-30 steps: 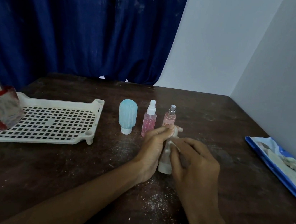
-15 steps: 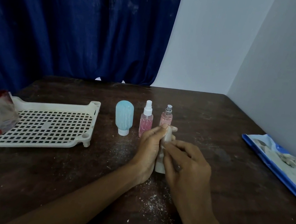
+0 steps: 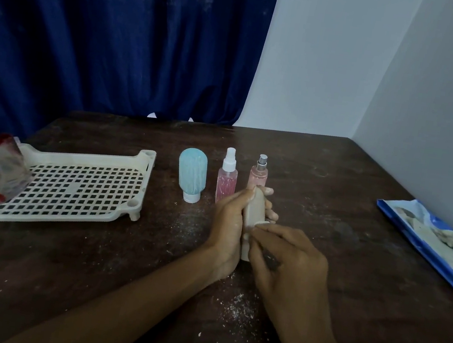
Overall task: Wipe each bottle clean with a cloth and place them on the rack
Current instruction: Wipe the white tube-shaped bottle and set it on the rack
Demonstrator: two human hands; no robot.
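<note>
Wiping item: pale bottle (image 3: 255, 206), upright on the worktop (image 3: 333, 185), well right of the rack (image 3: 146, 160). Fingers of left hand (image 3: 229, 229) wrap it; fingers of right hand (image 3: 288, 260), pinching a white wad (image 3: 261, 225), have slid from its upper part to lower body. Racking likely soon.

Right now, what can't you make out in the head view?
All head view.
- Beige bottle: mostly covered by left hand and right hand.
- Cloth: right hand's curled fingers hide whether one is held.
- Rack: left end cut by frame edge.
- Pink spray bottles: label print too small.
</note>
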